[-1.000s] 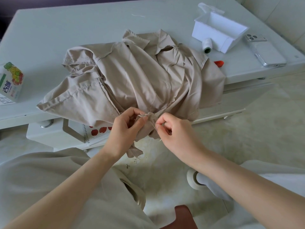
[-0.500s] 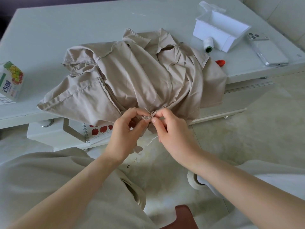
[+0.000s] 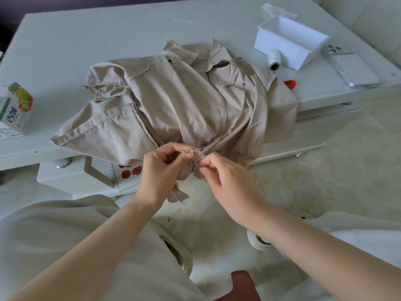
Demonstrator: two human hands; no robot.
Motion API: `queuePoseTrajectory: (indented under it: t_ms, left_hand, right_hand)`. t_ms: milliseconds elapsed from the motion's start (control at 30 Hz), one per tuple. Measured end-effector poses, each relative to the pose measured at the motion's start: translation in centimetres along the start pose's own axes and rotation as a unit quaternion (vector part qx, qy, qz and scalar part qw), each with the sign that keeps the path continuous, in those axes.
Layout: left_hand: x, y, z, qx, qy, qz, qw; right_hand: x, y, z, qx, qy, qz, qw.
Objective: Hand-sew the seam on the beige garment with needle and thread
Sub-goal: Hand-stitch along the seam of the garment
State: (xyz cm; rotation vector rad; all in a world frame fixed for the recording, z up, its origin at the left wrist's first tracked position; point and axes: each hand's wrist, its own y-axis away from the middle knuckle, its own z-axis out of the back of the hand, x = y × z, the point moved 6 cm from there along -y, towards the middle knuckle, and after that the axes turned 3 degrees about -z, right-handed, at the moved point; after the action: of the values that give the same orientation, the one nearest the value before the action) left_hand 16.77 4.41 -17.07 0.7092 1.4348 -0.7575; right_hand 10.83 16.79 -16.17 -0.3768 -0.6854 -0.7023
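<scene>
The beige garment (image 3: 186, 101) lies crumpled on the white table (image 3: 86, 40), its lower part hanging over the front edge. My left hand (image 3: 160, 168) pinches a frayed fold of its seam between thumb and forefinger. Right beside it, my right hand (image 3: 225, 181) has thumb and forefinger pinched at the same fold, where a short pale thread shows. The needle itself is too small to make out. A white thread spool (image 3: 274, 59) lies on its side at the back right.
A white open box (image 3: 290, 43) and a phone (image 3: 351, 68) sit at the table's right end, a small red object (image 3: 290, 83) by the garment. A juice carton (image 3: 16, 107) stands at the left. A spiral notebook (image 3: 128, 172) lies on the shelf below.
My right hand rose to the seam fold, touching my left hand's fingers half a second ago, and now sits slightly lower right, fingers still pinched. The left hand kept its hold.
</scene>
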Motion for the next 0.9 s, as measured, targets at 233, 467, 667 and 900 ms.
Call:
queuePoseTrajectory:
  t_ms: [233,467,667,900]
  left_hand:
    - [0.7,-0.7,1.2,-0.053,0.009,0.016,0.998]
    - [0.9,-0.6,0.8,-0.046,0.001,0.029,0.999]
    - [1.2,-0.7,1.1,-0.047,-0.009,0.035,0.998]
    - [0.8,-0.5,0.6,-0.016,-0.023,0.023,0.999]
  right_hand:
    - [-2.5,2.4,1.2,-0.025,0.027,0.071,0.997]
    - [-3.0,3.4,2.3,-0.015,0.085,0.119,0.989]
    - [-4.1,4.1,0.6,0.088,0.108,0.149,0.979]
    - [-2.5,1.9,3.1,-0.009,0.039,0.12,0.992]
